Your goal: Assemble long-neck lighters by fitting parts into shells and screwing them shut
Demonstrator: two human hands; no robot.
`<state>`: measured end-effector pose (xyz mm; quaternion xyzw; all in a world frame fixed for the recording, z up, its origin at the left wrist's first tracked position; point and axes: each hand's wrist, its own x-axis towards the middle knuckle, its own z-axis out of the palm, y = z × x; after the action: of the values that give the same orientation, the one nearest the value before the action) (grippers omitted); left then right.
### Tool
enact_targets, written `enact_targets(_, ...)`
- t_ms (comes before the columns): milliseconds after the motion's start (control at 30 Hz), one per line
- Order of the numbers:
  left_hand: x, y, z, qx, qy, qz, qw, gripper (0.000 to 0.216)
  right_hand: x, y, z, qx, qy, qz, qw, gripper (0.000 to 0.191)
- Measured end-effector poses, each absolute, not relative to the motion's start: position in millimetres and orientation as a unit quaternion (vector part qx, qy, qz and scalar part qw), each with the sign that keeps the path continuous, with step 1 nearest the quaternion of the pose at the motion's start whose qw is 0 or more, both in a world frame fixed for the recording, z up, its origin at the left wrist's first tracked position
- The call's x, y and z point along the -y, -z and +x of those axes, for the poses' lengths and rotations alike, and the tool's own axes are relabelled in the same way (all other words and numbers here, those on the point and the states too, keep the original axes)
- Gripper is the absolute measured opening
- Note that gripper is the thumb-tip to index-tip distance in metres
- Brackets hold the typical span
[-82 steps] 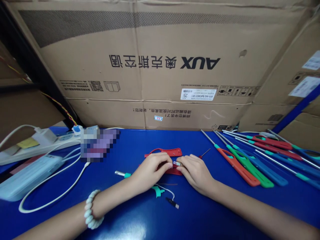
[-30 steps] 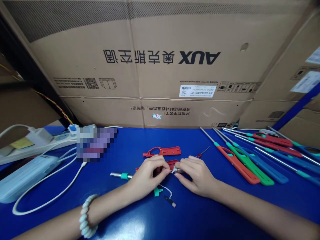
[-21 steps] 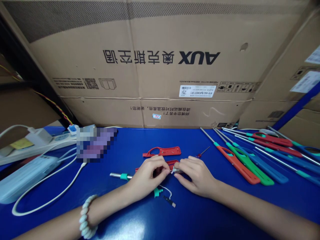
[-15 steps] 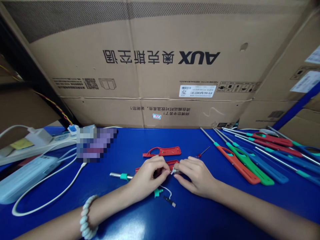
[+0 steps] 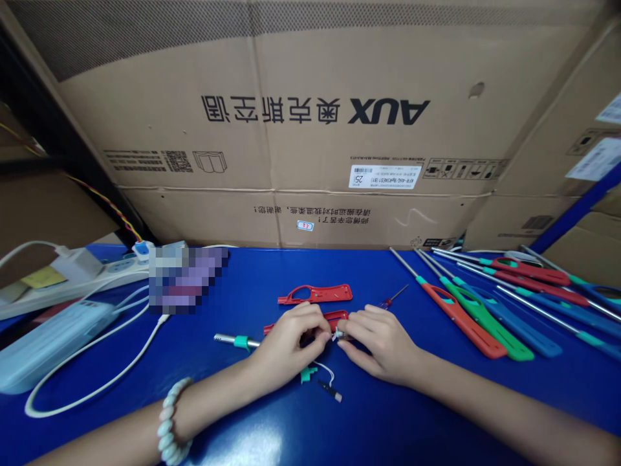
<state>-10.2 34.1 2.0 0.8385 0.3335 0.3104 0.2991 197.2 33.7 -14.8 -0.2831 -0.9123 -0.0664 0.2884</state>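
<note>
My left hand (image 5: 291, 338) and my right hand (image 5: 377, 338) meet over the blue table (image 5: 233, 401), fingers pinched together on a small metal part (image 5: 338, 334) held between them. Under the hands lies a red lighter shell half (image 5: 334, 316). A second red shell half (image 5: 315, 294) lies just beyond. A metal tube with a teal collar (image 5: 236, 340) sticks out left of my left hand. A teal trigger piece (image 5: 306, 373) and a thin white wire with a black end (image 5: 332, 391) lie just below the hands.
Several long-nosed lighters, red (image 5: 456, 317), green (image 5: 480, 320) and blue (image 5: 521, 323), lie in a row at the right. A small red screwdriver (image 5: 391, 299) lies near them. A power strip (image 5: 72, 278), power bank (image 5: 48, 340) and white cable (image 5: 97, 382) occupy the left. Cardboard boxes (image 5: 310, 129) wall the back.
Since 2.7 s ago the view has tilted a little and my hands have drawn slightly nearer to me. Over the last second both hands stay pinched on the small part, almost still.
</note>
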Motion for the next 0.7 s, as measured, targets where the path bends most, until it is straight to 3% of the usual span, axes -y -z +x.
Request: enact_targets(700, -32.6, 0.8, -10.5, -0.321, -0.308, 0.86, 0.252, 0.018, -32.2, 14.1, 194.7, 0.918, 0.094, -0.265, 0.281, 0.028)
